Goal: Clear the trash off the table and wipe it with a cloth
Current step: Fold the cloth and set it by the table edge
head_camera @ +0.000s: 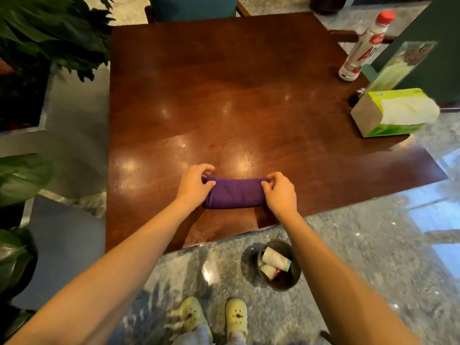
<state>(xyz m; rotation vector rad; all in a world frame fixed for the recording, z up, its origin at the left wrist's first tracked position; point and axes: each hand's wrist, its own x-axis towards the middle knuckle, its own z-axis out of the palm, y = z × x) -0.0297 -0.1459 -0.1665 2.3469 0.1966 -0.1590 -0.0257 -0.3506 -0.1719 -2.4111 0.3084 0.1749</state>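
Note:
A purple cloth (235, 192), folded into a long narrow shape, lies on the dark wooden table (224, 95) close to its near edge. My left hand (194, 184) pinches the cloth's left end. My right hand (280, 190) pinches its right end. On the floor below the table edge stands a small dark trash bin (295, 276) holding crumpled white paper trash (273, 260).
A green tissue box (390, 113), a white bottle (361, 48) with a red cap and a clear sign holder (400, 66) stand at the table's right side. Leafy plants (44, 33) crowd the left. A teal chair (194, 7) stands beyond the far edge. My feet in pale shoes (214, 316) are on the stone floor.

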